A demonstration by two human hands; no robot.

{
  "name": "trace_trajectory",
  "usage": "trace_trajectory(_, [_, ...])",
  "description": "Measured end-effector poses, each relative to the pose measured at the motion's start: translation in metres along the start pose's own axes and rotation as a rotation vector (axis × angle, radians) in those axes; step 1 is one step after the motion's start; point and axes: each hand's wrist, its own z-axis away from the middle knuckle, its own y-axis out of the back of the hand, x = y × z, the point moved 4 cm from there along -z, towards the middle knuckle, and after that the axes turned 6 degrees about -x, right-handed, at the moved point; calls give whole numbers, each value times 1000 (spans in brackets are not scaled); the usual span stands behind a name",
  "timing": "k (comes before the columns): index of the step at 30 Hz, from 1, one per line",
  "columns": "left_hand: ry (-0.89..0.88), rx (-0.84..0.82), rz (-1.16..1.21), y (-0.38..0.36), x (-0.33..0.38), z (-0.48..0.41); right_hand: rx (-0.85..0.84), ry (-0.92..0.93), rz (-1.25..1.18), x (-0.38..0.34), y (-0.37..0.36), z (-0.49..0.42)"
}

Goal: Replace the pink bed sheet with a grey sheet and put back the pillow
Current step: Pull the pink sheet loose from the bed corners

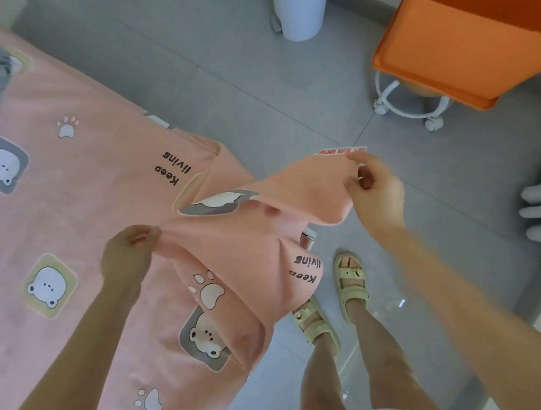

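Pink bear-print sheet (86, 194): left hand (127, 257) pinches a fold, right hand (377, 194) fingers (359, 163) pinch the labelled corner (330, 172). Best to lift both evenly and peel it back.

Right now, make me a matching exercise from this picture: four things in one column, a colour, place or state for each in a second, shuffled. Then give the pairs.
Column one:
1. bed sheet
2. wheeled chair
3. sandals
4. right hand

Column two:
A. orange, at the top right
B. pale yellowish, on the person's feet
C. pink, printed with bears and paws
D. pinches a lifted corner of cloth

Pairs: 1-C, 2-A, 3-B, 4-D.
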Motion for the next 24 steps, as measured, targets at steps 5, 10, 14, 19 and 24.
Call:
trace_trajectory(5, [-331,-128,-135,-18,89,67,5,473,237,-121,71,37])
trace_trajectory(10, [-504,-468,317,-14,185,167,18,602,239,-228,116,87])
trace_trajectory(14, [-599,-588,314,1,221,208,-103,538,323,-294,127,113])
trace_trajectory(19, [-619,-316,201,40,236,219,-336,629,457,-343,118,135])
trace_trajectory(24, [-702,-155,124,77,243,219,-321,837,668,-372,99,140])
